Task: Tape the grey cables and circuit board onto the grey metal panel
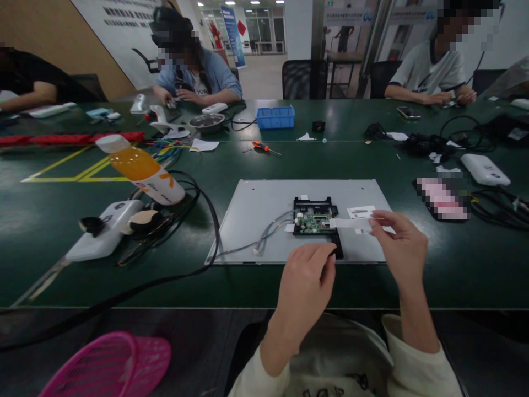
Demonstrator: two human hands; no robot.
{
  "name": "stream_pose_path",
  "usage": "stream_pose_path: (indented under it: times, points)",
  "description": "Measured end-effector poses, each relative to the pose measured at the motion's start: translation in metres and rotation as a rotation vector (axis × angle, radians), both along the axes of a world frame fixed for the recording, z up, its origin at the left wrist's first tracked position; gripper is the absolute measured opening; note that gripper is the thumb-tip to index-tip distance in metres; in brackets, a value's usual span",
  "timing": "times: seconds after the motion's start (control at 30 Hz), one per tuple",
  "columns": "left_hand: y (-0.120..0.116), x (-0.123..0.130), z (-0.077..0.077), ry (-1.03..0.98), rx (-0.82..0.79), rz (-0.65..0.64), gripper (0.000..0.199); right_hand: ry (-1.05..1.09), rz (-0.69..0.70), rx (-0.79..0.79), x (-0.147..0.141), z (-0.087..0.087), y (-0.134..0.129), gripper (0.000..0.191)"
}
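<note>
Grey panel (pixel 256 204): smooth, matt, looks like metal. On panel: black frame (pixel 314 204), matt plastic look; ribbon cable (pixel 349 223), thin, smooth, plastic-looking; white label (pixel 361 212), paper-like. Under panel: green table (pixel 144 289), smooth, faint sheen. Left of panel: bottle (pixel 134 165), clear glossy plastic. Beyond panel: screwdriver (pixel 261 146), plastic handle, bare metal shaft; blue basket (pixel 275 117), plastic; bowl (pixel 206 122), shiny metal. Right of panel: white box (pixel 485 169), smooth plastic. Nearer than panel: cream sleeve (pixel 421 364), matt cloth; pink basket (pixel 154 355), slotted plastic, off left.
</note>
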State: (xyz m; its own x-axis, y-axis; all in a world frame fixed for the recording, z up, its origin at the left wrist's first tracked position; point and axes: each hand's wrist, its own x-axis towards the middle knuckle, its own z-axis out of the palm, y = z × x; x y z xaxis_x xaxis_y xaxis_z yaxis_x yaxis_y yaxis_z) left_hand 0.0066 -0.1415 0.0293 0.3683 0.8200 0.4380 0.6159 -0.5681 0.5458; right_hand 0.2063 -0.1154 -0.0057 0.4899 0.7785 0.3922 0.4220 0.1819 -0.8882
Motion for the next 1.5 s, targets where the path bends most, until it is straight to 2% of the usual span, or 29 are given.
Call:
stream_pose_path:
  times: [0.1,0.2,0.43,0.6,0.77,0.87,0.97,1.07,1.17,1.27,1.5]
  points:
    - [-0.001,0.005,-0.016,-0.045,0.101,0.076,0.025,0.18,0.151,-0.067,-0.004,-0.005,-0.001,0.03]
    - [-0.006,0.011,-0.025,-0.026,0.16,0.076,0.03,0.236,0.214,-0.138,-0.006,-0.012,-0.002,0.037]
    - [-0.006,0.025,-0.042,0.264,0.098,-0.041,0.041,0.15,0.213,-0.257,-0.004,-0.025,-0.005,0.045]
    - [-0.005,0.025,-0.052,0.357,0.025,-0.07,0.046,-0.01,0.187,-0.264,-0.003,-0.03,-0.006,0.041]
    - [-0.005,0.024,-0.052,0.352,0.0,-0.071,0.048,-0.181,0.174,-0.239,-0.001,-0.03,-0.007,0.032]
    - [-0.005,0.024,-0.051,0.342,-0.016,-0.077,0.049,-0.376,0.14,-0.203,-0.005,-0.027,-0.01,0.026]
    - [-0.004,0.023,-0.051,0.328,-0.022,-0.084,0.05,-0.534,0.115,-0.158,-0.017,-0.023,-0.02,0.029]
    - [-0.004,0.021,-0.051,0.325,-0.035,-0.106,0.055,-0.569,0.225,-0.132,-0.033,-0.024,-0.037,0.035]
    - [-0.004,0.02,-0.051,0.337,-0.053,-0.122,0.062,-0.579,0.368,-0.19,-0.045,-0.028,-0.053,0.048]
    - [-0.004,0.02,-0.051,0.347,-0.067,-0.107,0.064,-0.597,0.375,-0.237,-0.048,-0.032,-0.061,0.056]
    - [-0.005,0.02,-0.052,0.363,-0.056,-0.097,0.065,-0.638,0.34,-0.241,-0.05,-0.032,-0.061,0.06]
